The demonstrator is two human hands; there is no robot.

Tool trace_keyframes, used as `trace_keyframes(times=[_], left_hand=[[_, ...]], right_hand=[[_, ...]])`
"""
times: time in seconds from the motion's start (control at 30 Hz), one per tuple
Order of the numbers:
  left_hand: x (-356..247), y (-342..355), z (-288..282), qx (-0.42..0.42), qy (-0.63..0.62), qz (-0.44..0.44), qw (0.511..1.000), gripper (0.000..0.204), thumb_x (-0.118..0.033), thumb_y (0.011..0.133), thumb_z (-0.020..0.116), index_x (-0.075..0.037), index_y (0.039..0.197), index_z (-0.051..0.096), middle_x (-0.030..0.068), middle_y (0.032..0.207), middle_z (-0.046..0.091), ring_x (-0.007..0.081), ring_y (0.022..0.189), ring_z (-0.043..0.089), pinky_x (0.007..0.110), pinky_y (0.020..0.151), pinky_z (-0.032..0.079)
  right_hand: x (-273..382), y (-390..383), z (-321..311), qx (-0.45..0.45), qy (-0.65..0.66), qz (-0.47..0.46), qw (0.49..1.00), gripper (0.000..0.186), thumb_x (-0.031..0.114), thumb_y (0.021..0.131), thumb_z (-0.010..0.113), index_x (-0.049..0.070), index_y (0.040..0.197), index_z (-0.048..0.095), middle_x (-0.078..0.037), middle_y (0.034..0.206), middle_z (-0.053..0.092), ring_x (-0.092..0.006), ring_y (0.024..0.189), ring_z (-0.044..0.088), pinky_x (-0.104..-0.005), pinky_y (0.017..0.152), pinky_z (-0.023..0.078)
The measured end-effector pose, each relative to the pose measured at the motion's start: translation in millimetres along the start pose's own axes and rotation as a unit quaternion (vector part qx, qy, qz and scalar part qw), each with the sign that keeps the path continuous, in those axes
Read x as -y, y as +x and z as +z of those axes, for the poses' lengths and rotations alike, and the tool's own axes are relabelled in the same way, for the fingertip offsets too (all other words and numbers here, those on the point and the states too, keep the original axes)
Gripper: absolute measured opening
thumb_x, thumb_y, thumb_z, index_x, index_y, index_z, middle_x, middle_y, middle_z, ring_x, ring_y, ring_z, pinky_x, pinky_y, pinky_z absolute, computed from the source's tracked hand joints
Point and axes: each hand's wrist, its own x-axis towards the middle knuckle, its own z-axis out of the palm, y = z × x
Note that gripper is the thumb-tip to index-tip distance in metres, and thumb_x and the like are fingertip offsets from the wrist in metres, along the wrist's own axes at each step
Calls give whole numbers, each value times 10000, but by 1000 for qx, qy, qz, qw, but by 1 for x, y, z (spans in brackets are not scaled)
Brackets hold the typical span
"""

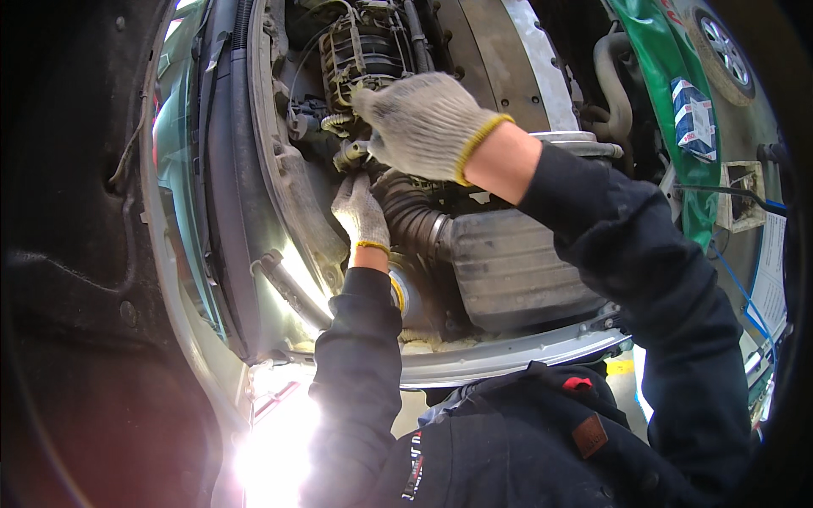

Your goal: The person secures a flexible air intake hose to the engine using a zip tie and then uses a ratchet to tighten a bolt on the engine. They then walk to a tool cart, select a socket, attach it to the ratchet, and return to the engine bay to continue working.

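Observation:
Both my hands wear off-white knit gloves with yellow cuffs and are inside a car's engine bay. My right hand (428, 127) is curled closed above a small tan fitting (350, 155); a bit of metal shows below its fingers, but what it grips is hidden. Lower down, my left hand (362, 216) reaches up to the underside of that fitting with its fingers pressed together. What lies between those fingertips cannot be made out. Next to my left hand runs a ribbed black intake hose (412, 212). Beyond the hands is the dusty engine manifold (364, 51).
A grey air filter box (517, 267) fills the near right of the bay. The silver body edge (508, 349) runs in front of me. A green fender cover (656, 59) bears a blue-and-white box (694, 120). A bright lamp (275, 457) glares at lower left.

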Motion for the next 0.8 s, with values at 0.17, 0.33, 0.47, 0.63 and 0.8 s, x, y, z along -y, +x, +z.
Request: trace_keyframes(times=[0.17, 0.33, 0.47, 0.63, 0.8], left_hand=[[-1, 1, -2, 29, 11, 15, 999, 368, -109, 1079, 720, 134, 1350, 776, 112, 1198, 812, 199, 1052, 726, 354, 994, 576], [-2, -2, 1, 0, -4, 6, 1000, 367, -112, 1085, 722, 149, 1339, 770, 114, 1185, 809, 195, 1042, 722, 349, 986, 575], [-2, -3, 2, 3, -17, 1, 1000, 381, -124, 1090, 722, 151, 1350, 766, 122, 1198, 810, 194, 1052, 715, 346, 993, 569], [0, 1, -1, 15, 32, 22, 999, 403, -157, 1102, 711, 141, 1368, 761, 123, 1209, 812, 204, 1051, 710, 346, 995, 560], [4, 3, -4, 19, 20, 16, 999, 393, -169, 1098, 704, 130, 1343, 773, 117, 1198, 812, 199, 1040, 704, 345, 983, 555]], right_hand=[[18, 33, -15, 123, -79, -75, 986, 304, 349, 1047, 801, 97, 1217, 824, -122, 1062, 853, -329, 1025, 839, -467, 874, 670], [19, 32, -25, 175, -130, -67, 974, 210, 217, 1019, 803, 109, 1181, 881, -122, 1106, 870, -311, 1050, 849, -451, 885, 677], [17, 32, -23, 170, -116, -73, 976, 222, 211, 1002, 826, 116, 1197, 877, -121, 1109, 872, -310, 1045, 852, -438, 893, 675], [18, 38, -21, 147, -126, -94, 977, 290, 254, 982, 862, 136, 1246, 864, -109, 1112, 872, -300, 1052, 849, -430, 900, 671], [23, 36, -21, 159, -92, -62, 981, 286, 282, 981, 860, 133, 1226, 868, -123, 1120, 870, -321, 1062, 843, -451, 911, 669]])
